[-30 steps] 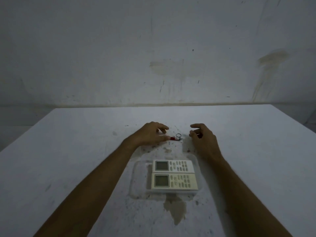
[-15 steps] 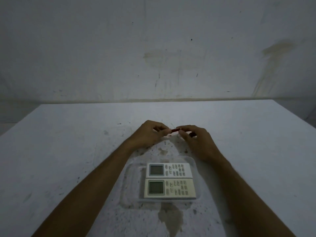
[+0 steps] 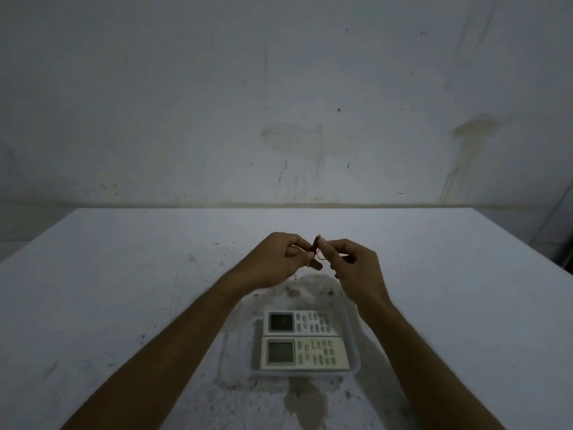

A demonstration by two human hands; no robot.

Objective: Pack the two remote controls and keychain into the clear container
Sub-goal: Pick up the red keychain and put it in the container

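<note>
Two white remote controls lie side by side inside the clear container, the far remote behind the near remote, screens to the left. Above the table beyond the container, my left hand and my right hand pinch the small red keychain between their fingertips. It is held tilted, and its metal ring hangs below, partly hidden by my fingers.
The white table is stained and speckled around the container, with a dark patch at the near edge. A marked grey wall rises behind the table's far edge.
The keychain lay on the table a second ago with my hands either side. Both hands closed on it and lifted it off the surface, and it now sits higher and tilted.
</note>
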